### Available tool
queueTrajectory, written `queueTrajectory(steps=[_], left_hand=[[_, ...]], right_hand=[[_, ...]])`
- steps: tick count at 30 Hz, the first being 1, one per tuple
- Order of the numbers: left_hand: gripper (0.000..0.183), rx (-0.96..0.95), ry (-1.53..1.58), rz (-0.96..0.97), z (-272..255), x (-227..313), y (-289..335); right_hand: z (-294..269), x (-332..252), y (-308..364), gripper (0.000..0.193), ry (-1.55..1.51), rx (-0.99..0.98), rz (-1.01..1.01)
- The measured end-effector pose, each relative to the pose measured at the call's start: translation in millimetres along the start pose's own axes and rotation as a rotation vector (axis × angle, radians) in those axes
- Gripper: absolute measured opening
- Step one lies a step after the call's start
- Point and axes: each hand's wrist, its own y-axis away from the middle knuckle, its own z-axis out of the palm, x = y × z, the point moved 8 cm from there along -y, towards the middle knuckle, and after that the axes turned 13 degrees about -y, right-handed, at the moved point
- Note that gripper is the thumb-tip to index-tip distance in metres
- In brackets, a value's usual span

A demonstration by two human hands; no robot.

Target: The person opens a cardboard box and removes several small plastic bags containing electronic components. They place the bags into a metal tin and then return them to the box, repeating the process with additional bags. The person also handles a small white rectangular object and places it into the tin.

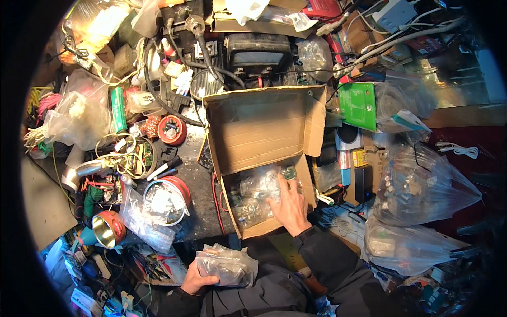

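Note:
My left hand (198, 280) grips a clear plastic bag (228, 266) in front of my body, its thumb across the lower side. The bag's contents look dark and cannot be made out. In front of me an open cardboard box (256, 129) has its lid raised at the back. My right hand (290, 207) reaches into it from the right, thumb and fingers apart. Its fingertips rest on clear plastic bags of small parts (251, 198) lying in the box. A small green piece (288, 173) shows beside those fingers.
Left of the box, a round tin (163, 201) with a red rim, a red spool (172, 130) and tangled wires crowd the workbench (203, 211). A green packet (357, 105) stands to the right, above large clear bags (422, 185). A dark device (257, 53) sits behind the lid.

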Motion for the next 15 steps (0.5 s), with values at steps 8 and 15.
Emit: queueTrajectory(steps=[8,15], left_hand=[[0.095,0.021,0.022,-0.033,4,-5,-3],[0.094,0.007,0.016,-0.051,13,-4,-7]], right_hand=[[-31,41,-4,0.042,-0.305,0.177,0.142],[-32,53,-11,0.037,-0.655,0.150,0.233]])
